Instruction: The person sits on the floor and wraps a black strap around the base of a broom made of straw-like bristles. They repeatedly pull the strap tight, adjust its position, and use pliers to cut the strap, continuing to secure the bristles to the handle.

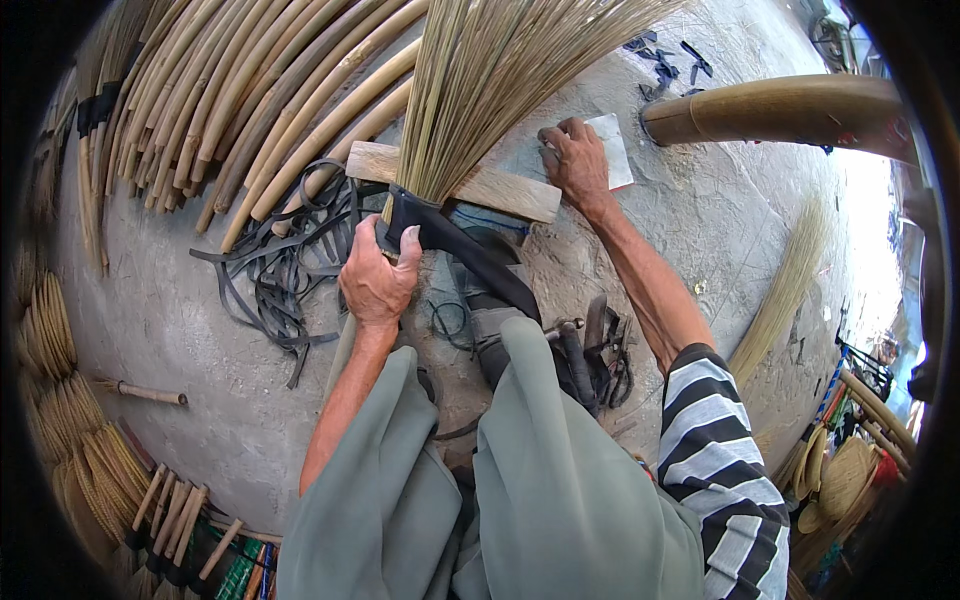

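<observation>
Fingers of my left hand (378, 280) hold the straw bundle (480, 100) at its black binding (408, 210), across a wooden block (512, 194), likely for steadiness; I can't tell whether my right hand (580, 168), curled by a white sheet (617, 158), grips anything.

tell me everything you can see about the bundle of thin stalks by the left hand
The bundle is many thin, dry-looking, straw-coloured stalks, fanning out past the picture's top edge. Its narrow end is wrapped by a wide black strip, rubbery-looking, running down to the right. It passes over a wooden block; the left hand holds its narrow end.
</observation>
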